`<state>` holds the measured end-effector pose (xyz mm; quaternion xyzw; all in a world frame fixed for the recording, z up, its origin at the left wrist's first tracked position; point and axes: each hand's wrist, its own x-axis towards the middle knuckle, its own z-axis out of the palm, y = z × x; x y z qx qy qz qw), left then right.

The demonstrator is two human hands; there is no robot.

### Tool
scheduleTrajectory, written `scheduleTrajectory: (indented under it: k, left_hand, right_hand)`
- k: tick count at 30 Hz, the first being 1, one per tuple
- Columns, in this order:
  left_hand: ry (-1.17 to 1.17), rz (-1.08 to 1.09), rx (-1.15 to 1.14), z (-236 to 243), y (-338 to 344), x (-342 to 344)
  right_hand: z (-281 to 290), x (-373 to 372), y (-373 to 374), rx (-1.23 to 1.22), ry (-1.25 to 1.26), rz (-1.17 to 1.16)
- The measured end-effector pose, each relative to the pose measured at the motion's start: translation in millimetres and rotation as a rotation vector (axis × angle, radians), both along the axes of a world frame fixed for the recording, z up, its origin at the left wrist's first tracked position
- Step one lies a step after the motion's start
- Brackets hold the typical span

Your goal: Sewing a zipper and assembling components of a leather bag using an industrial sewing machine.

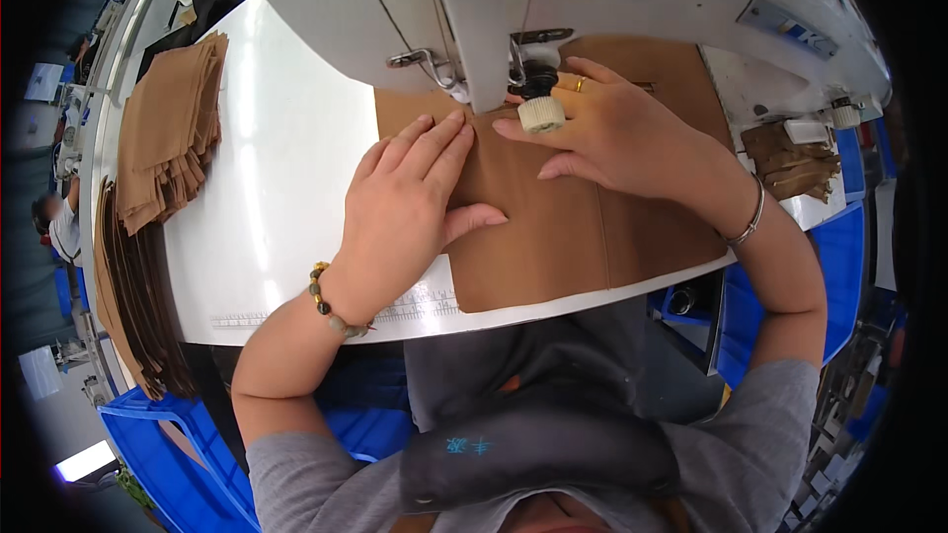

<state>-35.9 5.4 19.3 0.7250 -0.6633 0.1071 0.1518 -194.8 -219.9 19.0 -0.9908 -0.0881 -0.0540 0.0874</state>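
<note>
A brown leather-like panel point(533, 237) lies flat under the head of a white sewing machine point(336, 10). My left hand point(410, 178) rests on the panel's left part, fingers stretched toward the needle area and thumb out to the side. On the other side of the needle, my right hand point(612, 128) lies on the panel with its fingers spread; the machine's pale knob point(541, 115) covers some of its fingertips. The needle and presser foot are mostly hidden behind the machine head.
Stacked brown pieces point(168, 128) lie at the table's left, with more pieces point(133, 286) draped over the edge below. Small brown strips point(790, 163) sit at the right. Blue bins point(178, 454) stand beside the white table point(267, 227). Far left, another person point(64, 222) is visible.
</note>
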Motion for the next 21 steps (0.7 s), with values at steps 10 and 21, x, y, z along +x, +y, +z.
scheduleTrajectory:
  k: [10,21]
  left_hand:
    - [0.067,0.003,0.028,-6,0,1]
    - [0.071,-0.02,-0.01,-4,-8,7]
  right_hand:
    - [2,4,23,0.021,-0.07,-0.143]
    - [-4,10,13,0.089,-0.13,-0.095]
